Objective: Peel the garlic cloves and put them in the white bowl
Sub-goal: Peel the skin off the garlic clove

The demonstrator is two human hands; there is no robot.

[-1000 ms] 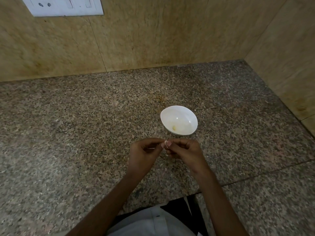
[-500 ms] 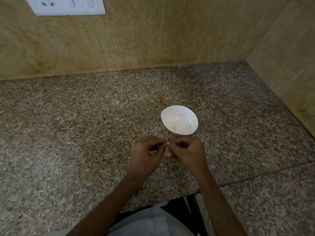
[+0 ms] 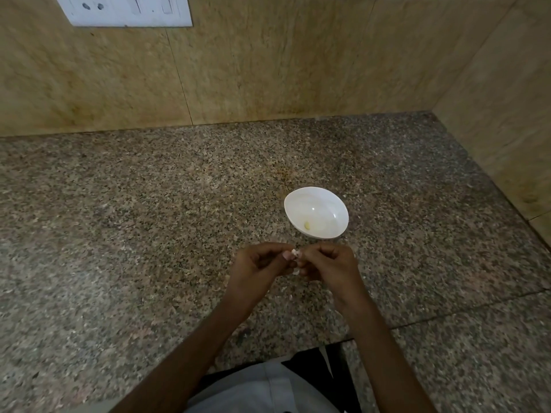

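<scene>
Pinching one garlic clove [image 3: 295,254] together, left hand [image 3: 256,267] and right hand [image 3: 331,266] hover near white bowl [image 3: 326,204].

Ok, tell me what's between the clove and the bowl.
Head view: only a narrow strip of bare counter. The left hand and right hand pinch the clove just short of the bowl.

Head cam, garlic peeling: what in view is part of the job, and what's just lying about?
Job:
- garlic clove, pinched between left hand and right hand
- white bowl
- peeled clove lying in the bowl

Lying about:
- switch plate on the wall
- granite counter, only the work surface
</scene>
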